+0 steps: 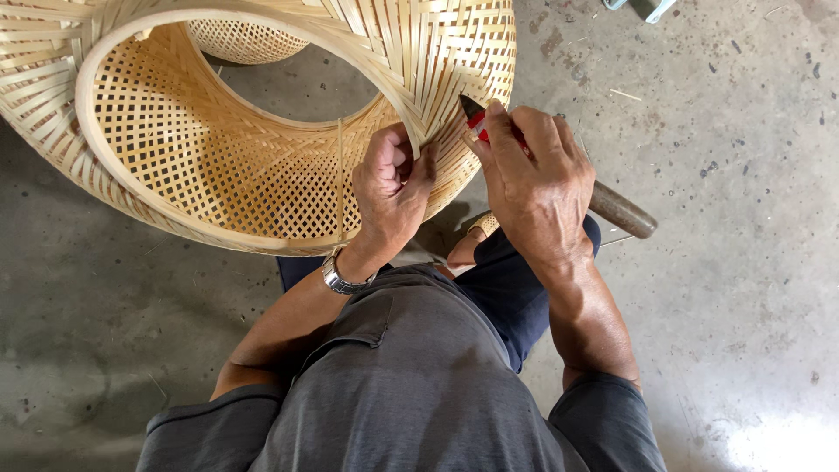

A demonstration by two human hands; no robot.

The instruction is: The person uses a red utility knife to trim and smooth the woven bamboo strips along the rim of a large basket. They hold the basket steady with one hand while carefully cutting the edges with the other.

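Observation:
A large woven bamboo basket lies tilted on its side in front of me, its round rim facing the camera. My left hand grips the rim's lower right edge, fingers curled over a bamboo strip. My right hand holds a red-handled tool with a dark pointed blade, its tip touching the outer weave just beside the rim. The rest of the tool is hidden inside my fist.
A dark wooden handle lies on the concrete floor behind my right hand. A second woven piece shows through the basket opening. My knees and grey shirt fill the bottom of the view. A silver watch is on my left wrist.

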